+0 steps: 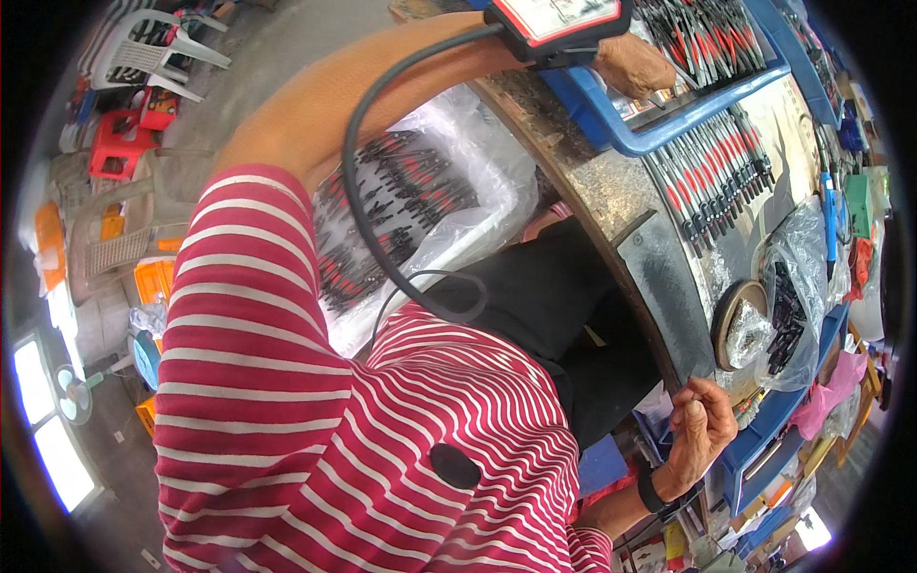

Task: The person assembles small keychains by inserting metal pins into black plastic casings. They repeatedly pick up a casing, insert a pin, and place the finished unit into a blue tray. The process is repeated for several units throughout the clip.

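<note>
My left hand [632,67] reaches into a blue plastic basket [669,136] at the upper right, its fingers curled down. Whatever they hold is hidden. A black-framed device with a cable [559,21] sits over that wrist. Inside the basket lie many slim pen-like tools [712,38] in grey, red and black. Beside the basket, a row of the same tools [712,177] is laid side by side on the worktable [597,186]. My right hand [702,425], wearing a black wristband, is closed in a pinch near the table's near end; its contents are too small to make out.
A dark angled plate [659,286] lies along the table edge. Beyond it are a round brown-rimmed dish [734,325] and a clear bag of black parts [791,306]. A plastic-lined box of similar tools [401,205] stands left of the table. A white chair [143,53] is farther off.
</note>
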Demonstrator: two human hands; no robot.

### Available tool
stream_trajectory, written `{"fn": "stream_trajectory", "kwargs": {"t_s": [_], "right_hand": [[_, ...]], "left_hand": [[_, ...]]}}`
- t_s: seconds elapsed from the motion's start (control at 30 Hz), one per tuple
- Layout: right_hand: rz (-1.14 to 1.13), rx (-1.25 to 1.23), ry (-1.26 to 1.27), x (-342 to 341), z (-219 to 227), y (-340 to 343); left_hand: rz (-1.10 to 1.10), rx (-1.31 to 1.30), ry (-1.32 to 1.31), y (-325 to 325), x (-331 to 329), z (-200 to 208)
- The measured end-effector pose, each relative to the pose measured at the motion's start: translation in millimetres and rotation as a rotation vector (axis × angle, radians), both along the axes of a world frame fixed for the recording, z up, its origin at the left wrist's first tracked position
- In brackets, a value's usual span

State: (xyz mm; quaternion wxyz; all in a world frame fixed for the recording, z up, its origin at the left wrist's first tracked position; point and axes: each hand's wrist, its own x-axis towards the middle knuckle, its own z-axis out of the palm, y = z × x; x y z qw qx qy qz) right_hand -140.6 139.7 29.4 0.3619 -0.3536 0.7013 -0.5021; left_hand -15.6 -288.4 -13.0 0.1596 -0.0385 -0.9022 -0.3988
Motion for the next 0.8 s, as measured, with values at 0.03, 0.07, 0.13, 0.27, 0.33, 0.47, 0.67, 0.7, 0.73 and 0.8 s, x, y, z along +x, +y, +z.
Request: {"fn": "stream_trajectory", "kwargs": {"t_s": [0.03, 0.07, 0.13, 0.27, 0.33, 0.47, 0.67, 0.7, 0.73, 0.8], "right_hand": [[0.003, 0.002, 0.002, 0.0, 0.2, -0.3], [0.004, 0.003, 0.004, -0.3, 0.3, -0.6], [0.004, 0.004, -0.006, -2.0, 0.5, -0.9], [-0.053, -0.039, -0.009, -5.6, -1.4, -1.7], [-0.118, -0.067, 0.019, -8.6, -1.2, -1.4], [-0.306, -0.083, 0.050, -17.1, 0.6, 2.1], [-0.489, -0.123, 0.032, -33.4, 0.3, 32.4], [-0.508, -0.128, 0.053, -36.5, -1.8, 36.6], [-0.517, -0.177, 0.048, -39.5, -3.2, 41.8], [-0.535, -0.201, 0.067, -44.6, -3.6, 54.2]], "left_hand": [[-0.007, 0.033, 0.036, -0.6, -0.5, -1.7], [-0.014, 0.062, 0.067, -3.1, -1.0, -1.7], [-0.041, 0.126, 0.156, -6.0, -4.7, -1.5], [-0.090, 0.237, 0.320, -1.8, -12.0, 3.7], [-0.091, 0.277, 0.386, 5.7, -9.0, 12.9], [0.109, 0.246, 0.279, 36.7, 10.7, 51.1], [0.281, 0.373, -0.019, 141.5, 51.1, 98.3], [0.236, 0.443, -0.054, 158.6, 49.2, 98.5], [0.197, 0.527, -0.091, 175.1, 45.1, 95.7], [0.109, 0.765, -0.097, 202.5, 38.8, 85.3]]}}
